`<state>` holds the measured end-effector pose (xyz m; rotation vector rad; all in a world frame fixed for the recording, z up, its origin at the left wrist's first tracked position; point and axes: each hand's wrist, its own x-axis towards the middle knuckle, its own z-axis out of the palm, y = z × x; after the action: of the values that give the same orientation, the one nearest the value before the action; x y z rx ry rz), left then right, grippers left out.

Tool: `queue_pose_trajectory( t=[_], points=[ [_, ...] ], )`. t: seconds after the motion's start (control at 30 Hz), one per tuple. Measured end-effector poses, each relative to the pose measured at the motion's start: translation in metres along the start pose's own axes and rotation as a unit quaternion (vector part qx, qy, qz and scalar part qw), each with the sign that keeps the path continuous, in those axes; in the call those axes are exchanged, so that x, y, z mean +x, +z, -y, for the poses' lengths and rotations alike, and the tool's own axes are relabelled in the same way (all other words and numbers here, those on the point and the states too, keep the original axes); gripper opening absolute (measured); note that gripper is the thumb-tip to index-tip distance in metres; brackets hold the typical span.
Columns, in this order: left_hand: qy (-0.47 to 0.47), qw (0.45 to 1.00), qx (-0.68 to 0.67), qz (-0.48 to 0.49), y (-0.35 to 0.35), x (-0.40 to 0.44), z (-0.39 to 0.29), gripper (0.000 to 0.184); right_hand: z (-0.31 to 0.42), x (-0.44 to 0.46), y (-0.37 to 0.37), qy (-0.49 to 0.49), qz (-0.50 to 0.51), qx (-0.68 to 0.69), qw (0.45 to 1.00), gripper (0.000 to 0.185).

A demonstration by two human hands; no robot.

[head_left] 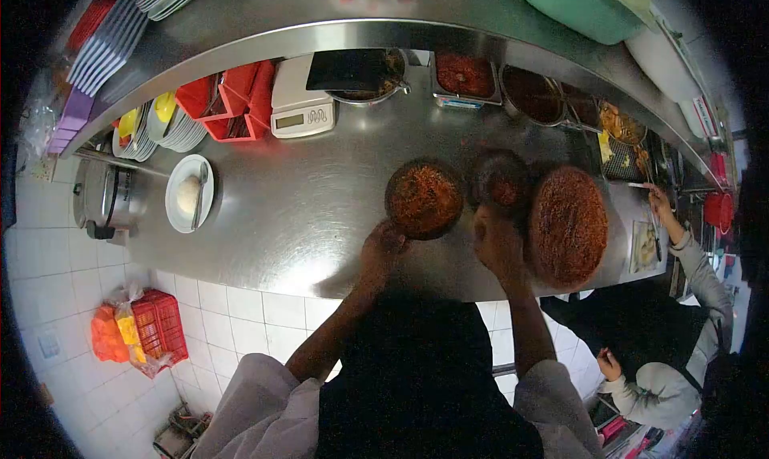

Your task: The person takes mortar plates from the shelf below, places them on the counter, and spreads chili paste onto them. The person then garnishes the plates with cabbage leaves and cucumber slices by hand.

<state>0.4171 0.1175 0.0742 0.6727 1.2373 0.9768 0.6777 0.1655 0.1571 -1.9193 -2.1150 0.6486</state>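
My left hand [383, 247] grips the near rim of a round dark bowl [423, 199] of reddish-orange, crumbly food. My right hand [495, 239] is closed at the near edge of a smaller dark bowl [498, 175] with some reddish paste inside; its fingertips are partly hidden. Both bowls rest side by side on the steel counter [320, 195]. Just right of my right hand lies a large round vessel [569, 227] filled with red-brown chopped food.
At left stands a white plate [178, 207] with rice and a spoon. Along the back are red cutlery bins [256, 98], a kitchen scale [300, 110] and a tray of red sauce [465, 76]. A shelf [360, 33] overhangs them. A co-worker [681, 315] stands at right.
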Motion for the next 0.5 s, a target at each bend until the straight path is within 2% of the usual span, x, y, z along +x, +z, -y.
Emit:
queue_pose_trajectory(
  t=[0.03,0.07,0.17,0.2,0.27,0.33,0.47,0.5],
  points=[
    [0.011,1.000,-0.029,-0.003,0.001,0.000,0.005,0.048,0.000,0.007,-0.002,0.022,0.018,-0.011,1.000,0.013],
    [0.023,0.998,-0.058,-0.007,0.000,0.000,0.009,0.048,0.001,0.014,-0.005,0.001,0.008,-0.035,0.999,0.014],
    [-0.026,0.984,-0.179,0.002,0.002,-0.005,-0.019,0.055,-0.008,0.023,-0.013,-0.110,-0.046,-0.101,0.988,0.016],
    [-0.019,0.987,-0.158,-0.002,0.001,-0.003,-0.017,0.058,-0.013,0.024,-0.014,-0.177,-0.081,-0.119,0.974,0.017],
    [-0.004,0.993,-0.120,-0.012,0.000,0.001,-0.008,0.065,-0.018,0.025,-0.013,-0.197,-0.067,-0.120,0.971,0.017],
    [-0.008,0.991,-0.131,0.001,0.000,0.004,-0.010,0.065,-0.006,0.020,-0.013,-0.105,0.031,-0.087,0.990,0.015],
    [0.059,0.997,-0.047,-0.034,0.009,0.002,-0.010,0.065,0.041,0.000,-0.020,-0.049,0.099,-0.009,0.994,0.012],
    [0.046,0.995,-0.080,-0.031,0.009,0.003,-0.008,0.065,0.044,0.001,-0.015,-0.040,0.112,-0.015,0.993,0.011]
  ],
)
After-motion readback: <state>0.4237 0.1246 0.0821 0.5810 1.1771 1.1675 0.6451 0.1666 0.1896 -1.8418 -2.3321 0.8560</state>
